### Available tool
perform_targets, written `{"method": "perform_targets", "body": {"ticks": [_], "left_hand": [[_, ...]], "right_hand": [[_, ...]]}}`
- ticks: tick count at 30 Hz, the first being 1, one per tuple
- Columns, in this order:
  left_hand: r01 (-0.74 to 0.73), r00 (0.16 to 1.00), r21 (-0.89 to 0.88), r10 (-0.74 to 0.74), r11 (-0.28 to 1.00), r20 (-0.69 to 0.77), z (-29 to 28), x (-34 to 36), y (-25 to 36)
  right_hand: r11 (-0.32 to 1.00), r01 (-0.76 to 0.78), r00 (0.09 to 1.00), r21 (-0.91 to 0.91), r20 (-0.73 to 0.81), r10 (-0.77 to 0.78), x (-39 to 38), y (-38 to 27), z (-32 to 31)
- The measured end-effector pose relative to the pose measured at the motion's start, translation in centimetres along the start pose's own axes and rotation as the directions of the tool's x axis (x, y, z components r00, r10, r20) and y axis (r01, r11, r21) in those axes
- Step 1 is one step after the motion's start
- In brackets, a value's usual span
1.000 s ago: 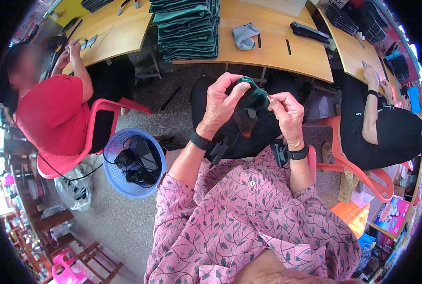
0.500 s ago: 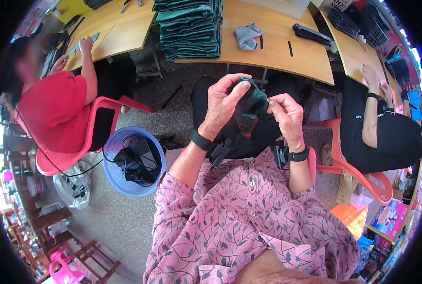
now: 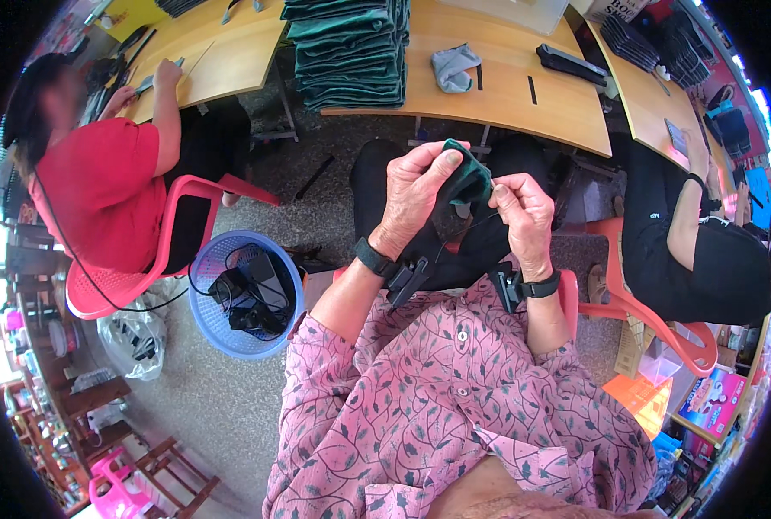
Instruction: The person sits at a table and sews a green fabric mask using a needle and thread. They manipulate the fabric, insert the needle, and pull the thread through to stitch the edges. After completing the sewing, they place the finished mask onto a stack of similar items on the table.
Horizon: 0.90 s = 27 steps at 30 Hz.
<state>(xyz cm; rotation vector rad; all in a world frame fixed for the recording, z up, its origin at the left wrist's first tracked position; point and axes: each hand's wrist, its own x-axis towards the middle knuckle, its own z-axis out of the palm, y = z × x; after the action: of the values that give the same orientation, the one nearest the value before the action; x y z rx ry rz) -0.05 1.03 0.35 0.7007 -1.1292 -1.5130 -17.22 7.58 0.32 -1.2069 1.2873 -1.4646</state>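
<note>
A small dark green velvet cloth piece (image 3: pixel 469 183) is held up over my lap. My left hand (image 3: pixel 413 192) is closed on its upper left edge, thumb on top. At the cloth's right edge my right hand (image 3: pixel 525 214) makes a pinch with thumb and forefinger. Whatever small thing sits in that pinch is too fine to make out. A thin dark thread (image 3: pixel 456 238) runs from near the right fingertips down to the left, over my dark trousers. Both wrists carry black strapped devices.
Ahead stands a wooden table (image 3: pixel 507 95) with a tall stack of green velvet pieces (image 3: pixel 349 60), a grey cloth (image 3: pixel 455 67) and a black case (image 3: pixel 570 64). A blue basket (image 3: pixel 204 324) of black gear is at left. Co-workers sit on both sides on red chairs.
The green cloth has turned slightly in my left fingers, and the thread below it now shows. My right hand barely moved. The right co-worker's hands have shifted; the left co-worker's moved slightly.
</note>
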Motion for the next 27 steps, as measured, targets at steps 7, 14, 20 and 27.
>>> {"method": "perform_targets", "body": {"ticks": [7,14,20,27], "left_hand": [[-0.047,0.999,0.009,0.047,0.999,-0.028,0.7,0.0,0.9],[-0.008,1.000,0.023,0.008,1.000,-0.021,-0.1,0.1,0.8],[0.020,1.000,-0.076,-0.021,0.997,-0.010,-0.2,0.2,0.6],[0.013,0.999,0.002,-0.013,1.000,0.035,0.1,-0.1,0.4]], "right_hand": [[1.000,-0.012,1.000,0.003,0.009,0.012,0.0,-0.2,0.0],[0.998,-0.016,0.997,-0.061,0.072,0.020,0.3,0.0,-0.6],[1.000,-0.007,0.999,-0.021,0.043,0.008,0.2,0.2,-0.6],[0.998,-0.016,1.000,0.068,0.012,0.016,-0.1,0.3,-0.1]]}}
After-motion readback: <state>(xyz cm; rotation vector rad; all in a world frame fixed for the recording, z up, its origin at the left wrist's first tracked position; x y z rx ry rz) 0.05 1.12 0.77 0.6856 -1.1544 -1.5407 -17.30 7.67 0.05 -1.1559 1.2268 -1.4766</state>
